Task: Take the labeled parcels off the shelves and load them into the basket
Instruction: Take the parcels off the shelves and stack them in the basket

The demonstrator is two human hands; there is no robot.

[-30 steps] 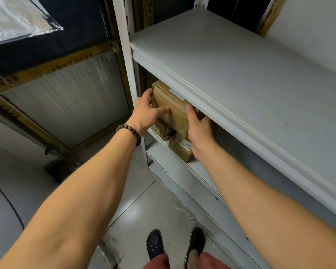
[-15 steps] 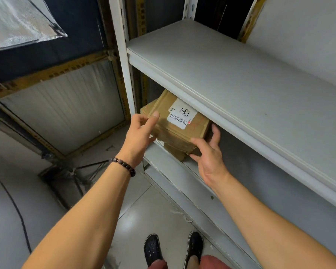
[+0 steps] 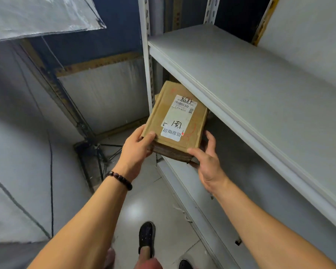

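A brown cardboard parcel (image 3: 176, 121) sits in the middle of the frame, held by both hands at the front of the gap between two grey shelves. Its far end is tucked under the front edge of the upper shelf (image 3: 241, 84), and its near end juts out past the lower shelf (image 3: 190, 193). A white label (image 3: 179, 117) with a barcode, handwritten marks and printed characters covers much of its top.

The left hand (image 3: 137, 150) grips the near left corner, with the thumb on top and the fingers curled round the side. The right hand (image 3: 208, 164) clasps the near right corner, with the thumb at the front edge and the fingers up along the right side. Darker cardboard layers show under the parcel; I cannot tell whether they belong to a second one.

A beaded bracelet (image 3: 120, 180) circles the left wrist. A dark shoe (image 3: 146, 237) stands on the pale floor at the bottom centre of the frame.
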